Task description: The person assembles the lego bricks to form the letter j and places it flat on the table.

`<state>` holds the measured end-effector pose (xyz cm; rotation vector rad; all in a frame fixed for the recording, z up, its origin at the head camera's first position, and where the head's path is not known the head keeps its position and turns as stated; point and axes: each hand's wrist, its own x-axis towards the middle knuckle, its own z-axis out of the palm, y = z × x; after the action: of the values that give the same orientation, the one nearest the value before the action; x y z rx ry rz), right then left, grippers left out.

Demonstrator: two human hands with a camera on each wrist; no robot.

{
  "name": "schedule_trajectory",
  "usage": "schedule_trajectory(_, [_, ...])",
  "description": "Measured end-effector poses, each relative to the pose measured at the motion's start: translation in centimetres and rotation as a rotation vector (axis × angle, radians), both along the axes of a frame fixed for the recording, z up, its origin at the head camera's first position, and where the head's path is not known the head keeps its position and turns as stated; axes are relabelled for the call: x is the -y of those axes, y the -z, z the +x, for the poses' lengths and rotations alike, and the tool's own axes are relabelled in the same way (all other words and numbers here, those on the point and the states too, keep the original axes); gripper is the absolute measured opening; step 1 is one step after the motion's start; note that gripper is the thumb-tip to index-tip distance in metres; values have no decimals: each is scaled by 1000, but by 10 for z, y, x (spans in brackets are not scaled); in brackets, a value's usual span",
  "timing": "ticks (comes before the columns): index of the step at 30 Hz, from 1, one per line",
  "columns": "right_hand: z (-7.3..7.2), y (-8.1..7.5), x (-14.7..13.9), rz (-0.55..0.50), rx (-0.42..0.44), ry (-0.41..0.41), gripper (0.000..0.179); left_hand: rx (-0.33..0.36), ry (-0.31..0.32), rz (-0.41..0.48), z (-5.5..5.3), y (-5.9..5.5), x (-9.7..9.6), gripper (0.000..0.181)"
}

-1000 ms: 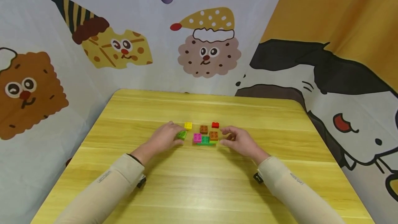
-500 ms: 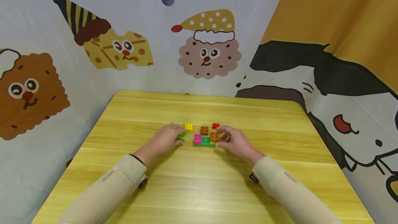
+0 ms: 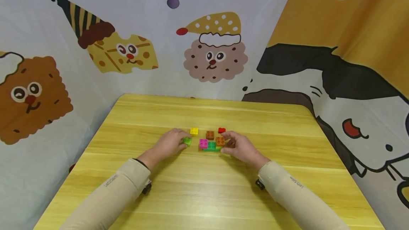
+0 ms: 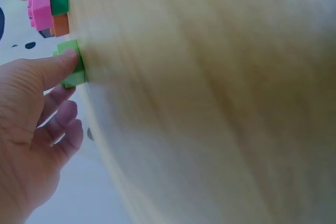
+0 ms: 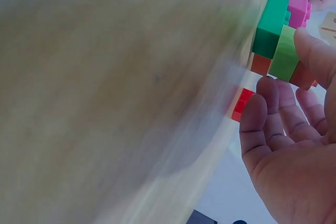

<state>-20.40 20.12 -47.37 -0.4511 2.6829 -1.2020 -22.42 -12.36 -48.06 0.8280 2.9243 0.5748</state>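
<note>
My left hand [image 3: 169,144] pinches a light green brick [image 4: 74,77] between thumb and fingers at the table's surface, left of a brick assembly. That assembly joins a dark green brick [image 5: 270,24], a pink brick [image 3: 203,143], and an orange brick [image 3: 220,141] on top of another light green brick [image 5: 284,56]. At its right end, my right hand [image 3: 241,147] has the thumb against the near side and curled fingers round the far side. Those fingers partly cover the orange brick in the right wrist view.
A brown brick [image 3: 210,135] sits just behind the assembly. Farther back are a yellow brick [image 3: 194,131] on the left and a red brick [image 3: 222,130] on the right, close to my right fingers. The wooden table [image 3: 204,194] meets a cartoon-printed cloth [image 3: 166,84] behind.
My right hand has moved left from beside the assembly to its right end. The left hand stays at the light green brick, nearly still. The head view has shifted slightly.
</note>
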Motion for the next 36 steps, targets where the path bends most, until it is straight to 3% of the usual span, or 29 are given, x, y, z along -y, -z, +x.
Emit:
schedule_trajectory(7, [0,4,-1,-11,-28,5,56,39,-5,27,-1,-1,1,40])
schedule_trajectory(14, [0,7,4,-8,-57,8,56,23,-19,102,0,-7,2,46])
schedule_trajectory(21, [-4,8,12,-22,-81,-11,57,-11,-48,151,-3,-34,-6,50])
schedule_trajectory(28, [-8,8,23,-21,-84,-13,59,-31,10,158,-6,-57,-27,48])
schedule_trajectory(36, [-10,8,31,-34,-83,-18,66,-29,88,134,-5,-59,-55,49])
